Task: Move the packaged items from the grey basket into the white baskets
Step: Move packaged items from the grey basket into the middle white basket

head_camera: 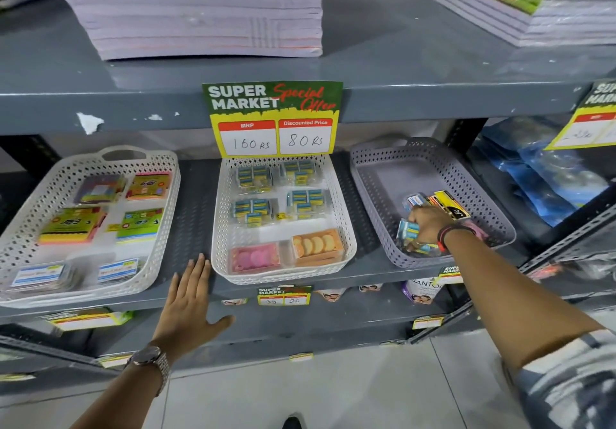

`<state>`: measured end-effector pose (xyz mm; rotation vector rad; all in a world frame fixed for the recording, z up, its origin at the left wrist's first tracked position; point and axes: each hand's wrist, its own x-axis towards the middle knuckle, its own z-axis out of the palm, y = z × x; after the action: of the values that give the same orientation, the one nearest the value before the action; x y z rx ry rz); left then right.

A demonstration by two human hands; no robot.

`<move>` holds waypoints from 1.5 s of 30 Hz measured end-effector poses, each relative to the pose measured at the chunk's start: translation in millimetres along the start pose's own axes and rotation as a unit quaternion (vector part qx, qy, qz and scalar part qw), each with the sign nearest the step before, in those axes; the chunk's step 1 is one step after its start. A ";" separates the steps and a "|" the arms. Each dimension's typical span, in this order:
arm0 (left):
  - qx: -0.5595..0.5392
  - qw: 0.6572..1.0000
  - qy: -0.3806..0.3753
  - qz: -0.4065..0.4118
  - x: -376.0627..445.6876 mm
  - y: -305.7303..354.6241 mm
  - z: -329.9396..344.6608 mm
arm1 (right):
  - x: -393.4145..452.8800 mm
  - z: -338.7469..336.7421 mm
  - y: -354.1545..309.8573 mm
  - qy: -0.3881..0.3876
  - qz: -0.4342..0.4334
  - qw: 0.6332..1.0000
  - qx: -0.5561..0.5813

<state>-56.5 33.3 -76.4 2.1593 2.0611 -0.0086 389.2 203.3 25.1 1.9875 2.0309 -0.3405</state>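
R hand (428, 225) closed on blue pack (408, 230) in grey basket (376, 175); L hand (188, 298) flat, empty, by white basket (346, 225). Risk: loose grip, pack slips mid-transfer.

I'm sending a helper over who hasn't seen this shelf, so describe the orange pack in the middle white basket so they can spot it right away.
Find the green and yellow price sign on the grey shelf edge; the middle white basket sits right below it. The orange pack lies in its front right corner, beside a pink pack. It alone is orange with pale rounded pieces; the packs behind are blue and yellow.
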 end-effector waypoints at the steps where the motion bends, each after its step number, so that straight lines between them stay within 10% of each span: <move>1: -0.001 1.000 0.001 0.000 0.2 0.0 0.5 | 1.2 -1.8 2.3 -0.016 -0.003 1.000 0.018; 12: -0.017 1.000 0.020 0.007 -1.8 -2.7 0.0 | -3.0 -105.6 -57.5 0.163 -0.118 0.960 0.196; 29: -0.065 0.995 0.067 0.024 -3.5 -3.4 4.1 | 47.3 -43.6 -285.3 -0.021 -0.251 0.939 0.236; 45: -0.069 0.995 0.069 0.022 -3.1 -5.7 4.8 | 60.3 -18.2 -311.1 0.056 -0.254 0.941 0.214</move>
<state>-61.8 29.9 -81.4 2.1756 2.0185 0.2873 76.8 257.9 12.4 1.6792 2.7224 -0.8605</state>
